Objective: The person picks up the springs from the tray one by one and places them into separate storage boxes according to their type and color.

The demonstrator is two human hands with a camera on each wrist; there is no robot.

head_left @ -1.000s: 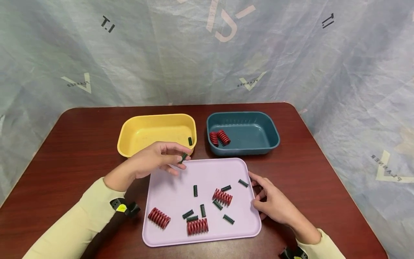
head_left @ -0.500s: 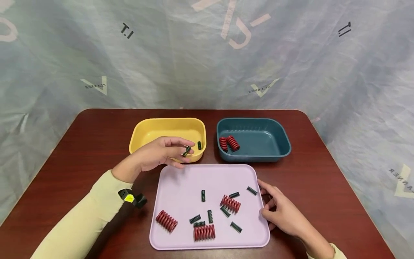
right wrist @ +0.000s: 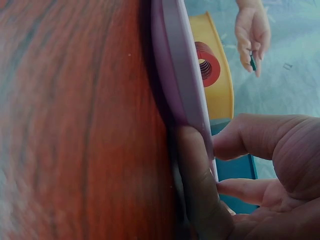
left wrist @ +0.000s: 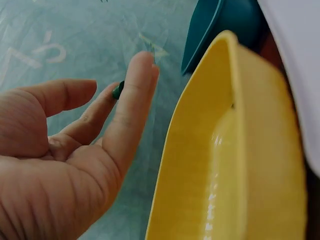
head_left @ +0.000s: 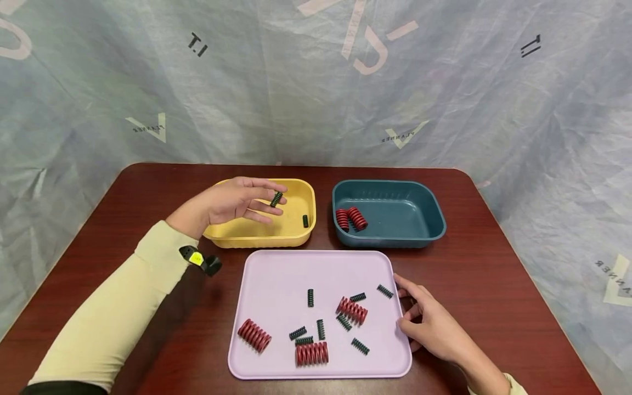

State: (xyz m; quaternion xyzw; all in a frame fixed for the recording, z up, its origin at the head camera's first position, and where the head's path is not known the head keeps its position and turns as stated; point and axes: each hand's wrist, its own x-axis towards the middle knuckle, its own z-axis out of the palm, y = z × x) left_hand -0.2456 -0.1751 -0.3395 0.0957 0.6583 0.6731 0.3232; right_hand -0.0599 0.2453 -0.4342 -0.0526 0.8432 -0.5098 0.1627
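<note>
My left hand [head_left: 236,201] is over the yellow bin [head_left: 266,241], pinching a small dark green coil spring [head_left: 276,199] between its fingers. In the left wrist view only one end of that green spring [left wrist: 118,91] shows behind a finger. A second green spring [head_left: 305,221] lies inside the bin at its right end. At the right edge of the lilac tray [head_left: 276,274], my right hand [head_left: 430,323] grips the rim. The right wrist view has a finger against the tray's outer side and the thumb at its rim. Several green springs and 3 large red springs [head_left: 312,354] lie on the tray.
Right of the yellow bin stands a teal bin [head_left: 400,219] holding two red springs [head_left: 357,218] and what looks like a dark spring between them. Both bins stand behind the tray on a dark red wooden table [head_left: 484,263]. A grey sheet [head_left: 316,99] hangs behind the table.
My left hand has moved away from me, from the tray's back edge to over the yellow bin, with the green spring. The right hand stays at the tray's rim. The head view has shifted slightly.
</note>
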